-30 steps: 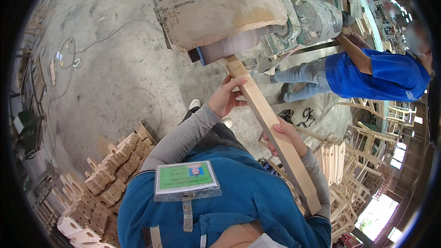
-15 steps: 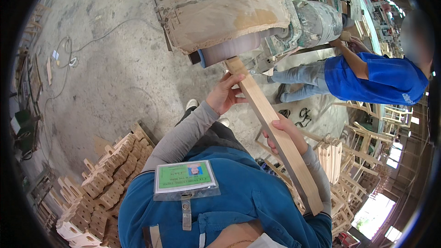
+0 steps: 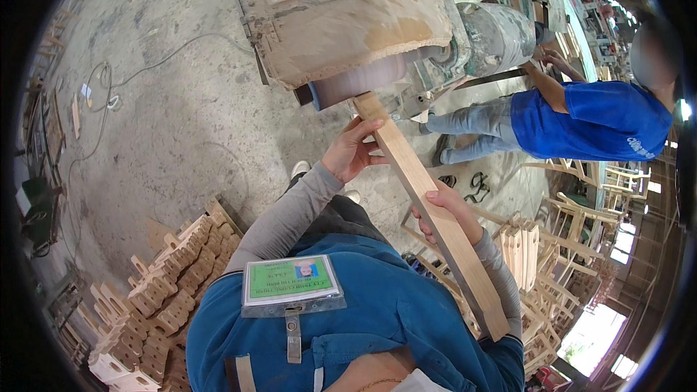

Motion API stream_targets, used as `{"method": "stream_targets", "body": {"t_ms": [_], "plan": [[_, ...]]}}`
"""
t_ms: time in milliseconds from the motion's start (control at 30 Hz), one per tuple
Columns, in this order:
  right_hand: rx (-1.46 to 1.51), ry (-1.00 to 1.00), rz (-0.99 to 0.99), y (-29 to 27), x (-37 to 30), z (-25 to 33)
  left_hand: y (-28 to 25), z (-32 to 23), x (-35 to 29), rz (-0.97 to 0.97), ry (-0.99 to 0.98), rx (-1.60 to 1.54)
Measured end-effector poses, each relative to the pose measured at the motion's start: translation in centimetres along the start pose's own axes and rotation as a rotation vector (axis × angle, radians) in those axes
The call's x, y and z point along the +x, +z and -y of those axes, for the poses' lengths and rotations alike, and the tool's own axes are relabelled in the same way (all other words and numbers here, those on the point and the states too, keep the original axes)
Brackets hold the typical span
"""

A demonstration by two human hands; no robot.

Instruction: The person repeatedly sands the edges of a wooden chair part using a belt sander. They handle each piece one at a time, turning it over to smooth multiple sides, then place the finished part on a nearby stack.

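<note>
A long, pale wooden bar (image 3: 433,212) runs slantwise from the machine down to my right forearm. Near its far end, my left hand (image 3: 356,148) grips it with the thumb on top and fingers at the side. Farther down, my right hand (image 3: 449,213) is wrapped round the bar, thumb over its upper face and fingers partly hidden behind. The bar's far tip is at the sanding drum (image 3: 361,80), a pale roller under a dusty machine housing (image 3: 356,29). Whether tip and drum touch, I cannot tell for sure.
A motor (image 3: 497,38) sits right of the drum. Beyond it a person in a blue shirt (image 3: 592,120) works. Stacked wooden parts (image 3: 163,294) stand at my left, wooden frames (image 3: 573,239) at my right. A cable (image 3: 156,65) lies on the concrete floor.
The machine appears slightly farther left in the view. Both hands keep their hold on the bar, which has hardly moved against the drum. The other person's head and arms have shifted a little.
</note>
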State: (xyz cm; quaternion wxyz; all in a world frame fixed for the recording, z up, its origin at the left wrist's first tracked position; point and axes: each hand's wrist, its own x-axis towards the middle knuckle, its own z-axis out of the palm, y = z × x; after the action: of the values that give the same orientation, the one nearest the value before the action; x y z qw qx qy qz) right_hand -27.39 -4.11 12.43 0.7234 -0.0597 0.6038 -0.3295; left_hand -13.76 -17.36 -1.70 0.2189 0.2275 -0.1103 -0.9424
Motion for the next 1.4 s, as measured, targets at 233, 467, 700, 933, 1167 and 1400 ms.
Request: {"method": "stream_targets", "body": {"t_ms": [233, 467, 700, 933, 1167, 1400], "plan": [[-0.01, -0.036, 0.007, -0.1, -1.5, -0.6, 1.4, 0.4, -1.0, -0.001, -0.037, 0.024], [0.055, -0.009, 0.003, -0.8, -3.0, -1.6, 2.6, 1.2, -1.9, -0.044, -0.044, 0.054], [0.048, -0.001, 0.01, -0.8, -1.0, -0.6, 1.0, 0.4, -0.1, -0.044, -0.054, 0.065], [0.037, -0.001, 0.036, -0.3, 0.5, 0.1, -0.2, -0.4, 0.5, -0.005, -0.037, 0.007], [0.021, 0.001, 0.015, -0.1, -0.2, 0.3, 0.1, -0.2, 0.3, 0.012, -0.024, -0.003], [0.024, -0.005, 0.018, -0.6, -1.7, -0.7, 0.9, 0.9, -0.6, 0.007, -0.035, 0.012]]}}
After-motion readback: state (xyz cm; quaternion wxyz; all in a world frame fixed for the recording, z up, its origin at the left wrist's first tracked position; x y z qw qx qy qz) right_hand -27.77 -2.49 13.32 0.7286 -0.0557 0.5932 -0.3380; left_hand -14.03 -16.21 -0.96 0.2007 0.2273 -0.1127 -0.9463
